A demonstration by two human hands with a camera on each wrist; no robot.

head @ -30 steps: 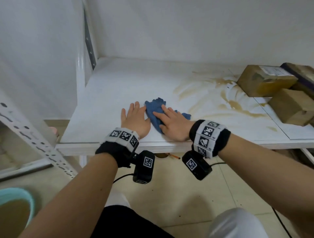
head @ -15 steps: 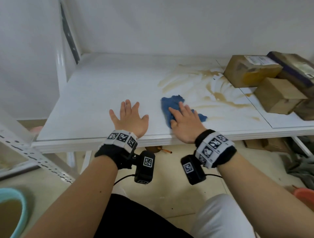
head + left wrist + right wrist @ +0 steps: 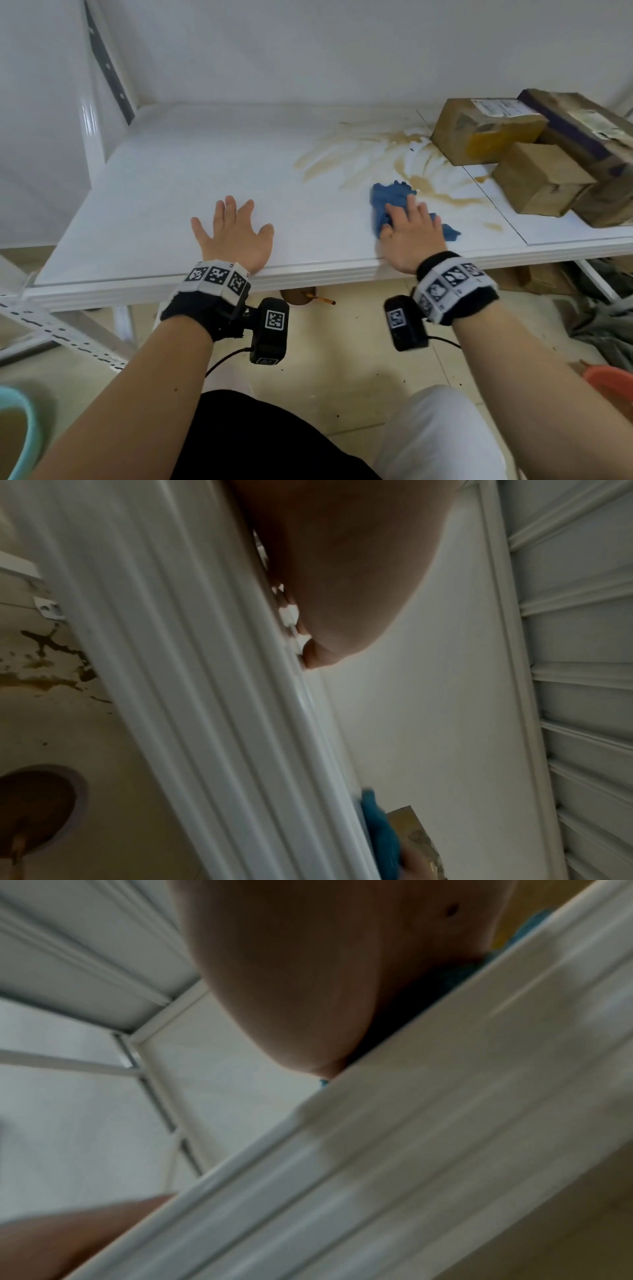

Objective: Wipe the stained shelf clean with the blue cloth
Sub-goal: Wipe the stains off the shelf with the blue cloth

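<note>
The white shelf (image 3: pixel 205 164) carries brown smeared stains (image 3: pixel 404 161) on its right half. A crumpled blue cloth (image 3: pixel 388 200) lies at the near edge of the stains. My right hand (image 3: pixel 411 229) presses flat on the cloth with straight fingers. My left hand (image 3: pixel 233 233) rests flat on the bare shelf to the left, fingers spread, apart from the cloth. The left wrist view shows the shelf's front edge (image 3: pixel 240 723) and a strip of blue cloth (image 3: pixel 380 837). The right wrist view is blurred, showing the palm (image 3: pixel 308 974) against the shelf edge.
Several cardboard boxes (image 3: pixel 534 154) are stacked on the shelf at the right, close to the stains. A teal basin (image 3: pixel 17 431) holding brown water sits on the floor at lower left. An orange tub (image 3: pixel 613 380) and grey fabric (image 3: pixel 603 329) lie at lower right.
My right hand has slid the blue cloth to the right, away from the left hand and into the stained area. The left hand stays flat on the shelf.
</note>
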